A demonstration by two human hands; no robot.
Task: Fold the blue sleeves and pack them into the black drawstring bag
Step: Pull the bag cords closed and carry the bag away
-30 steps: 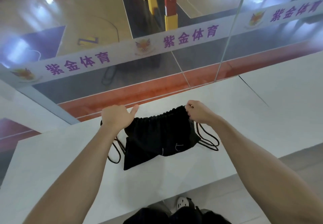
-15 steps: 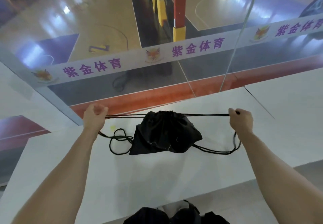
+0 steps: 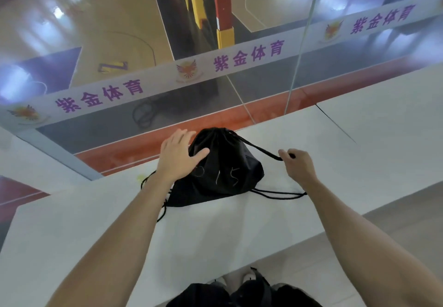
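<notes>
With the bag (image 3: 223, 170) cinched at its mouth and sitting on the white desk (image 3: 239, 230), the step looks like final tightening. Left hand (image 3: 177, 155) is released, fingers spread, palm flat on the bag's 9 o'clock flank; right hand (image 3: 298, 165) is clenched on the cord (image 3: 261, 149) running from the bag's 12 o'clock neck out toward 3 o'clock. To do it well: keep the left palm pinning the body so the bag doesn't slide, pull the cord level and away from the neck, not upward, and take up the slack loops at 9 and 4 o'clock evenly. Blue sleeves aren't visible; presumably inside, can't confirm. Left cord is mostly under the forearm. Pale marks on the bag front are too blurred to read. Mouth may not be fully closed, hard to tell.
</notes>
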